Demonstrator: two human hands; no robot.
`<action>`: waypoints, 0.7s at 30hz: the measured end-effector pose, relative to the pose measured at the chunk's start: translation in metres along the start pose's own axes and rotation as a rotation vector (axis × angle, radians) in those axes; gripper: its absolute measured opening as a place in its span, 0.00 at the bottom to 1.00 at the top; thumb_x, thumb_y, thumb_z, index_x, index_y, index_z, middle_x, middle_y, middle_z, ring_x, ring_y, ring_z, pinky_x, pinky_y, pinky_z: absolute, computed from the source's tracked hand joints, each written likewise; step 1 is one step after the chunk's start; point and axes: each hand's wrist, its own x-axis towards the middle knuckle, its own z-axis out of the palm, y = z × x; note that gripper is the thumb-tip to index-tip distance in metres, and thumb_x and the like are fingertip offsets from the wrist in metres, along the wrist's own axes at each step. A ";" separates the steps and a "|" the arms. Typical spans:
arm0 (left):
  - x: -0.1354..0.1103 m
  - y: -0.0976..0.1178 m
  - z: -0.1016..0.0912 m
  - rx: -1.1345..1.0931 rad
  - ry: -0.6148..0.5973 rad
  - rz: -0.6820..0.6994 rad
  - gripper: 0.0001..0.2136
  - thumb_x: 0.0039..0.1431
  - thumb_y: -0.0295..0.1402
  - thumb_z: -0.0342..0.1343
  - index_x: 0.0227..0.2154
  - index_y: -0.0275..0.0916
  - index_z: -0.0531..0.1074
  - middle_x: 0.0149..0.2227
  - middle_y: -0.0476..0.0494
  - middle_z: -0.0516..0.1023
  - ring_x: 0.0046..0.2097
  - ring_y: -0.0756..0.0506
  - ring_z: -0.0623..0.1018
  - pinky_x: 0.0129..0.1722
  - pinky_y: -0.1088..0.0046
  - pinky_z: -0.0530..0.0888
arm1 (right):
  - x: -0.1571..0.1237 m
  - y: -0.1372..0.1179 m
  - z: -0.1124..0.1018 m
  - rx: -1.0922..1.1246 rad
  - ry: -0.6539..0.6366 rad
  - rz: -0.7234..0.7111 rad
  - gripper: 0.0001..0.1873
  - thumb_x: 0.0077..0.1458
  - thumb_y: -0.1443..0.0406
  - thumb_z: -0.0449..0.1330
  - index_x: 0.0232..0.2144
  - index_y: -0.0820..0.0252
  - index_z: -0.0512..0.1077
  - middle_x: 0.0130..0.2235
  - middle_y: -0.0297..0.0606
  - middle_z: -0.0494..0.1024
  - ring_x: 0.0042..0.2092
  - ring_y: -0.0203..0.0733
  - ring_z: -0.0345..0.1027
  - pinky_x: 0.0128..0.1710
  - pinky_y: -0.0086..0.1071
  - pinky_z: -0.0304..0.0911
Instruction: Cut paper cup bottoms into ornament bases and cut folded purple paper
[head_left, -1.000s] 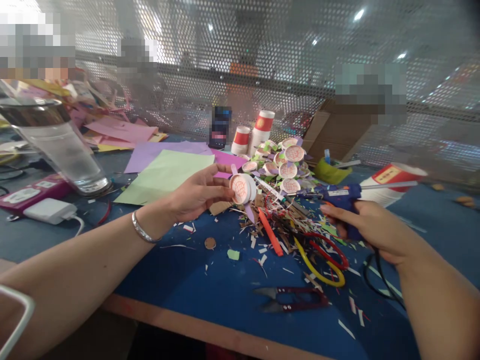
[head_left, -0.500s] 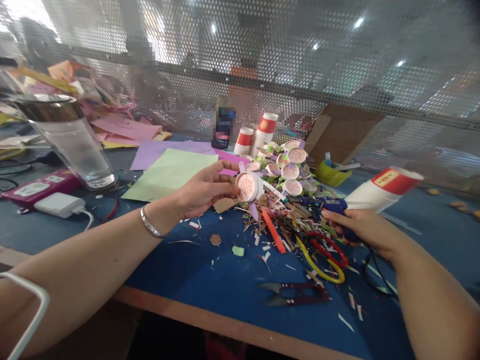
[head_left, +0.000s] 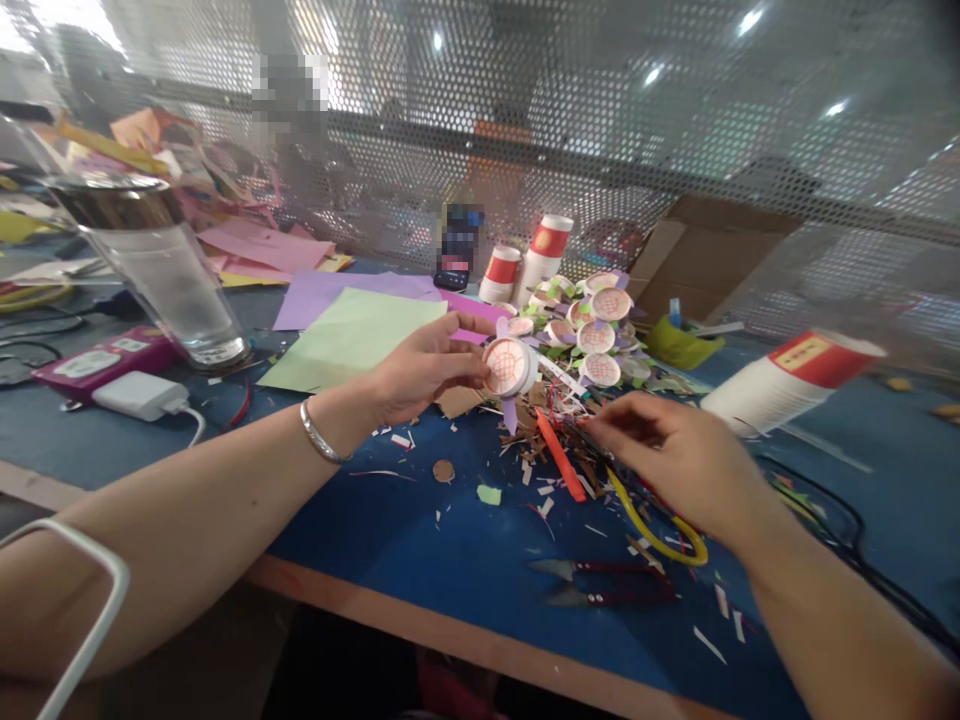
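My left hand (head_left: pixel 424 370) pinches a small round paper-cup bottom (head_left: pixel 508 367) with a red printed pattern and purple paper petals, held above the blue table (head_left: pixel 420 540). My right hand (head_left: pixel 671 455) is blurred by motion and hovers palm down over a heap of paper scraps (head_left: pixel 559 435), an orange strip (head_left: pixel 561 455) and yellow-handled scissors (head_left: pixel 664 535). Its fingers curl loosely; nothing shows in them. A pile of finished cup-bottom flowers (head_left: pixel 592 325) lies just beyond.
Red thread snips (head_left: pixel 600 585) lie near the front edge. A stack of red-and-white paper cups (head_left: pixel 787 380) lies on its side at right, more stand at the back (head_left: pixel 536 260). Coloured paper sheets (head_left: pixel 352 335), a glass jar (head_left: pixel 157 270), a charger (head_left: pixel 139 395) and a black cable (head_left: pixel 840 510) surround the area. Mesh screen behind.
My right hand has let go of the blue glue gun and moved left over the scrap heap. The gun is out of view. My left hand still holds the cup bottom.
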 end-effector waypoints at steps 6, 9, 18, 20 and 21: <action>0.004 -0.001 -0.003 -0.016 0.067 0.041 0.16 0.51 0.19 0.60 0.43 0.36 0.68 0.27 0.51 0.75 0.30 0.50 0.77 0.37 0.70 0.71 | -0.015 -0.049 0.031 0.185 -0.404 -0.372 0.05 0.61 0.62 0.61 0.35 0.57 0.76 0.33 0.33 0.78 0.32 0.36 0.70 0.34 0.30 0.63; 0.006 -0.002 -0.005 -0.044 0.071 0.057 0.17 0.51 0.18 0.60 0.43 0.36 0.68 0.27 0.52 0.75 0.29 0.51 0.76 0.36 0.70 0.71 | -0.015 -0.057 0.038 0.168 -0.471 -0.419 0.04 0.61 0.64 0.62 0.36 0.58 0.76 0.35 0.34 0.77 0.33 0.36 0.69 0.35 0.31 0.63; 0.005 -0.002 -0.005 -0.018 0.043 0.051 0.16 0.52 0.20 0.61 0.43 0.36 0.68 0.26 0.51 0.76 0.29 0.50 0.77 0.37 0.69 0.71 | -0.014 -0.054 0.043 0.162 -0.488 -0.493 0.06 0.62 0.69 0.60 0.41 0.58 0.76 0.37 0.36 0.75 0.38 0.38 0.69 0.39 0.33 0.64; 0.005 -0.001 -0.004 -0.015 0.046 0.053 0.16 0.52 0.20 0.61 0.43 0.36 0.68 0.27 0.51 0.76 0.30 0.50 0.77 0.36 0.70 0.70 | -0.015 -0.054 0.042 0.159 -0.481 -0.484 0.04 0.62 0.69 0.60 0.37 0.58 0.75 0.36 0.35 0.75 0.37 0.38 0.68 0.38 0.32 0.63; 0.005 -0.001 -0.004 -0.014 0.047 0.055 0.15 0.51 0.20 0.61 0.42 0.36 0.68 0.27 0.50 0.76 0.30 0.50 0.77 0.36 0.70 0.70 | -0.015 -0.054 0.041 0.160 -0.475 -0.474 0.04 0.61 0.69 0.60 0.36 0.58 0.75 0.35 0.34 0.74 0.36 0.37 0.68 0.37 0.32 0.62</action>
